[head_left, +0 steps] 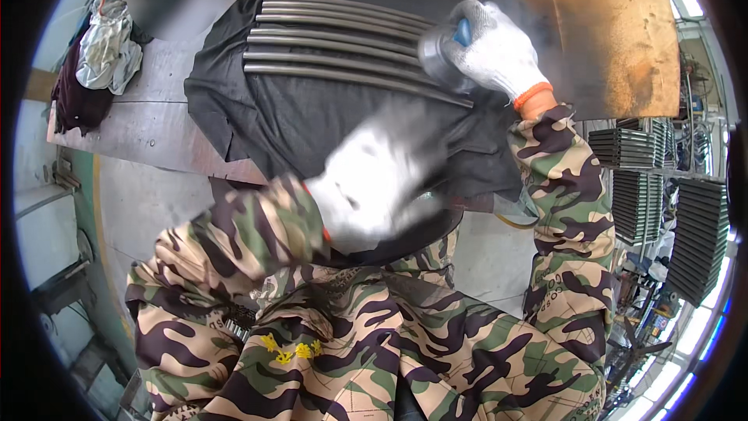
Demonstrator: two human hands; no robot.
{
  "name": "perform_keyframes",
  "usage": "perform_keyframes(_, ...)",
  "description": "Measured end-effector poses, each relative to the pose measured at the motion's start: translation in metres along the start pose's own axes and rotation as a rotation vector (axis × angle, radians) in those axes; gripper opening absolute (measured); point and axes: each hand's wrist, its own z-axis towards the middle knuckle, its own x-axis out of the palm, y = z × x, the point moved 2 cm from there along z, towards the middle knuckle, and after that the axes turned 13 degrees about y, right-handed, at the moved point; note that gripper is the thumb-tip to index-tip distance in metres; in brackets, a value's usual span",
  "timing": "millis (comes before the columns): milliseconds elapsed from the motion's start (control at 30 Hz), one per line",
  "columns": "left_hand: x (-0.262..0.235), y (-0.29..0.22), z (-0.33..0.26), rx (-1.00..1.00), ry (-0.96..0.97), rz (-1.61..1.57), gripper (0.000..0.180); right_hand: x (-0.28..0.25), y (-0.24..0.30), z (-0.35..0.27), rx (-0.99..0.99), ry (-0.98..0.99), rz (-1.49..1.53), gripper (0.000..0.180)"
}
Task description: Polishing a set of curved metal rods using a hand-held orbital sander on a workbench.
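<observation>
Dark cloth (312,121) on workbench, metal rods (343,39) lying left-right, right hand (499,51) fingers gripping blue tool (444,54), left hand (374,183) blurred, grip unclear

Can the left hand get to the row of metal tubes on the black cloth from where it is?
Probably yes. The left hand hovers, blurred, over the black cloth just short of the metal tubes, with only bare cloth between. The right hand holds a grey can-like thing at the tubes' right ends.
</observation>
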Motion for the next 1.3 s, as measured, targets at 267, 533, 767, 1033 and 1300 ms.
perform_keyframes(267, -0.047, 0.148, 0.052, -0.532, -0.048, 0.554, 0.077, 0.006, 0.002, -0.004, -0.012, 0.007, 0.021, 0.041)
perform_keyframes(533, -0.056, 0.147, 0.04, -0.257, 0.013, 0.509, 0.099, 0.007, -0.006, -0.007, -0.079, -0.075, 0.028, 0.042)
perform_keyframes(767, -0.054, 0.132, 0.036, -0.389, 0.01, 0.508, 0.105, 0.005, 0.005, 0.003, -0.119, -0.089, 0.038, 0.043)
perform_keyframes(1033, -0.055, 0.139, 0.038, -0.572, 0.014, 0.52, 0.074, 0.005, 0.015, 0.002, -0.172, -0.1, 0.04, 0.041)
perform_keyframes(1300, -0.029, 0.147, 0.043, -0.549, -0.065, 0.459, 0.086, 0.003, -0.001, -0.022, -0.16, -0.111, -0.018, 0.033)
